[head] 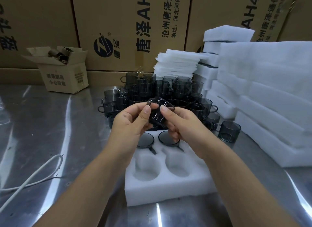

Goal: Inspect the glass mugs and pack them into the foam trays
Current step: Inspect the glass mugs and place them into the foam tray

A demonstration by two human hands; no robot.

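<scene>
While the person holds one dark glass mug up in the air, both hands grip it. The left hand curls round the mug's left side with its thumb up by the rim. The right hand pinches the right side, thumb on top. The mug is tilted and sits over the far end of the white foam tray, not touching it. Two packed mugs already sit in the tray's far holes, and the two near holes show only white foam. Behind the hands is a big pile of mugs on the shiny metal table. One lone mug stands to the right, just beside a tall stack of foam trays. A small open box and a white cable are on the left.
</scene>
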